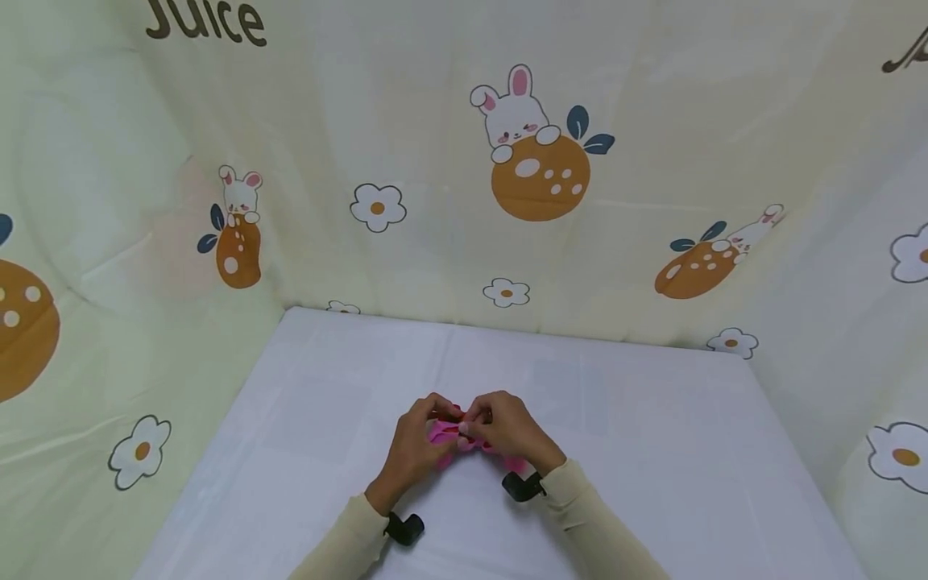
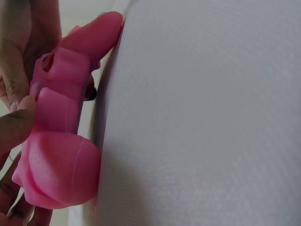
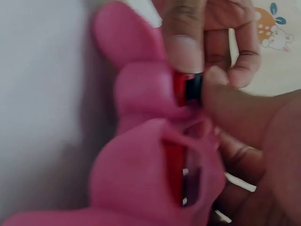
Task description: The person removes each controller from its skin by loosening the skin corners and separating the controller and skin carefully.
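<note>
A pink rubbery cover with rounded lobes lies low over the white table, between both hands. My left hand grips it from the left side, thumb on the near face and fingers behind. From the right, my right hand pinches its middle with curled fingers. Through the cover's cut-out slots, a red piece shows in the right wrist view. Beside the thumb tips there, a small black part sits against the red. The left wrist view has the pink cover close to the table surface; its far side is hidden.
The table wears a white cloth. Behind and to both sides hangs a pale curtain printed with rabbits, oranges and flowers. Black wrist cameras sit below the cream sleeves.
</note>
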Demonstrator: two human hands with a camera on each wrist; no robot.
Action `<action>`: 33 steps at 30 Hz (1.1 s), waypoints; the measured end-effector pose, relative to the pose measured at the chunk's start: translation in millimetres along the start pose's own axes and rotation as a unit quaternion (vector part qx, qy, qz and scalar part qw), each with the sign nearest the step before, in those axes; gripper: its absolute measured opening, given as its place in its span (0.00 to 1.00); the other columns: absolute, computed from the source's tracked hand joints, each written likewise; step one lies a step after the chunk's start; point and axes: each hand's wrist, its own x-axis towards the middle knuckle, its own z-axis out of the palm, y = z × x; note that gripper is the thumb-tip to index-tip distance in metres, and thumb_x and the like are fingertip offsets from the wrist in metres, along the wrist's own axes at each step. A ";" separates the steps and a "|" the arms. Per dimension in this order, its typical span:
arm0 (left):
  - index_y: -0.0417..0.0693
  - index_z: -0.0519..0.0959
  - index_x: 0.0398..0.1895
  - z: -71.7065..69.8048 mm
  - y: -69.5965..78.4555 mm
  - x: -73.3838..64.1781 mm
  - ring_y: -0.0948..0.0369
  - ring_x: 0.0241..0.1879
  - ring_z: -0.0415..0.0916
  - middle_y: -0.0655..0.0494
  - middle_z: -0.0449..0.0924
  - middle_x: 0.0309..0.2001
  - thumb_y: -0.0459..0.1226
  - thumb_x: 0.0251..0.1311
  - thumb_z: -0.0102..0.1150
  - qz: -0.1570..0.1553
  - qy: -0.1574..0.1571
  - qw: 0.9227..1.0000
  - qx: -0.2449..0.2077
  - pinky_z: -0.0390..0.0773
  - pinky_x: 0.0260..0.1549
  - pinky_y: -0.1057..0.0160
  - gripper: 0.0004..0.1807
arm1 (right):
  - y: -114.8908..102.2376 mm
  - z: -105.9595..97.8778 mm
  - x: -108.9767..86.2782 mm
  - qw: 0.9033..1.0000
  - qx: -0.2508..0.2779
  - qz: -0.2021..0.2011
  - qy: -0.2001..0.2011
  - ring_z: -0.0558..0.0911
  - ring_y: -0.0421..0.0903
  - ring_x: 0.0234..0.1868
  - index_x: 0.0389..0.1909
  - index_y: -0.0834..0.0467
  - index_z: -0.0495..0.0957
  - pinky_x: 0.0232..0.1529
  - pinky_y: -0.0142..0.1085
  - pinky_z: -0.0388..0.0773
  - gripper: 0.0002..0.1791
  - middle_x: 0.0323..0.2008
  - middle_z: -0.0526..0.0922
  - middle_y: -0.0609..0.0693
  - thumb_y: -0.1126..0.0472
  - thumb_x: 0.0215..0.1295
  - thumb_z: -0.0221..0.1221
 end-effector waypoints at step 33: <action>0.53 0.79 0.49 -2.5 -0.9 -6.6 0.60 0.54 0.81 0.60 0.85 0.50 0.36 0.56 0.81 0.053 -0.002 0.995 0.085 0.82 0.56 0.57 0.21 | 16.4 12.1 -8.5 0.995 0.038 -0.091 0.018 0.77 0.40 0.34 0.29 0.43 0.87 0.35 0.31 0.76 0.07 0.29 0.80 0.42 0.57 0.64 0.74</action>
